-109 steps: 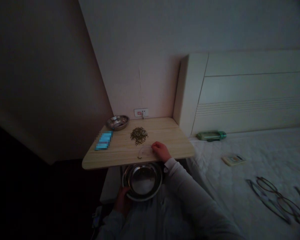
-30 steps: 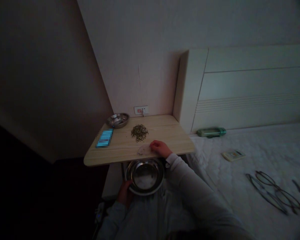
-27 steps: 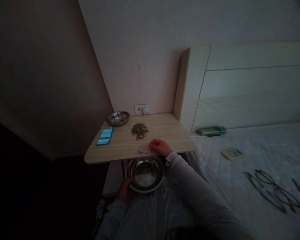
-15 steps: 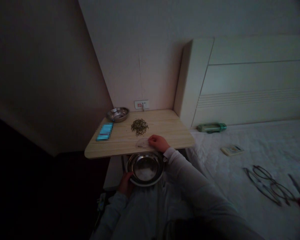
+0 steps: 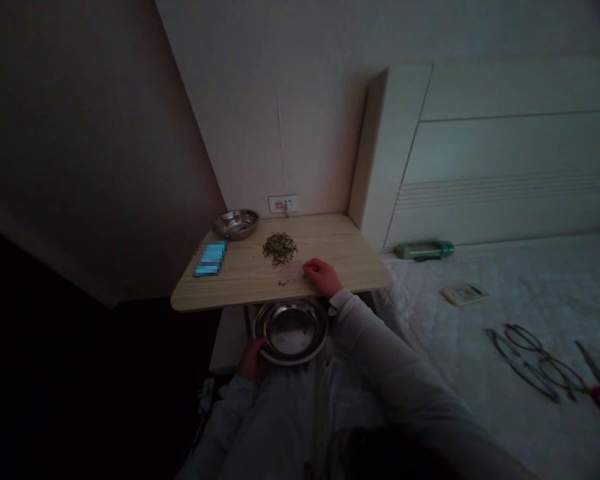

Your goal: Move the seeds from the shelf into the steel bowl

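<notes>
Grains [image 5: 279, 249] sit heaped mid-bench [image 5: 350, 263], with a few stray grains [image 5: 283, 283] nearer us, close to the near edge. Our right hand [image 5: 323, 277] has its fingers pinched on what seems a thin clear sheet [image 5: 293, 270], though in this dim light we can hardly make out its outline. Our left hand [image 5: 251, 360] grips the left side of the large metal bowl [image 5: 314, 333], just below the near edge, its mouth facing up.

We would do best to keep the sheet low and almost flat, leading with its whole edge, and to draw small lots toward us in short, slow strokes; a quick flick could scatter pieces so light. We should keep the bowl's far rim tucked under the bench edge, level and right below the sheet's path, since any gap there could let some drop past. A light pinch ought to be enough, as pressing hard may bend the sheet and let grains slip beneath it.
</notes>
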A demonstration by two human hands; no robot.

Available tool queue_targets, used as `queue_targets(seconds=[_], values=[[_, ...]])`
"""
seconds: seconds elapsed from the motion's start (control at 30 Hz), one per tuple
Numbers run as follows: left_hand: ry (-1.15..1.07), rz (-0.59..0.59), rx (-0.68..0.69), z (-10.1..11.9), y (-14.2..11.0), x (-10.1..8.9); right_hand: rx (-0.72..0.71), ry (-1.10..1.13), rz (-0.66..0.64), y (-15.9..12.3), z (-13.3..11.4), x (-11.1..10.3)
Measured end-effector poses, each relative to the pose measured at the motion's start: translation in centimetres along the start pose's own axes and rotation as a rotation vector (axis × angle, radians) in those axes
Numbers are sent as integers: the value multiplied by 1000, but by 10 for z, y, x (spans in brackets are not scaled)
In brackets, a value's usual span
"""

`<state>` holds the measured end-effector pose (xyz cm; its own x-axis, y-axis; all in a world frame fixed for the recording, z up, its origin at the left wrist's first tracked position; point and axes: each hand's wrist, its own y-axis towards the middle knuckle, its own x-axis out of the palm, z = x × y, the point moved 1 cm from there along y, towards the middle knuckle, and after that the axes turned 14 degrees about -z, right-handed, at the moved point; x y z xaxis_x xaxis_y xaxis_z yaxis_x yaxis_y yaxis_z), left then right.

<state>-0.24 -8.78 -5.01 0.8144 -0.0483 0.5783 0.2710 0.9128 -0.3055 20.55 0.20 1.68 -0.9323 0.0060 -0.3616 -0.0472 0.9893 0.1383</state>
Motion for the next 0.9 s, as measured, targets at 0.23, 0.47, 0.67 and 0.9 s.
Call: queue_targets(seconds=[0.23, 0.47, 0.67, 0.9], values=[[-69, -17, -24, -1, -1, 3, 6, -72, 18, -3, -3, -1], [-43, -16, -7, 1, 1, 3, 17, -69, -22, -5, -6, -1], [-26, -3, -10, 1, 0, 4, 19, -66, -39, -5, -7, -1], [-24, 37, -35, 0, 1, 2, 7, -51, -67, -5, -5, -1]])
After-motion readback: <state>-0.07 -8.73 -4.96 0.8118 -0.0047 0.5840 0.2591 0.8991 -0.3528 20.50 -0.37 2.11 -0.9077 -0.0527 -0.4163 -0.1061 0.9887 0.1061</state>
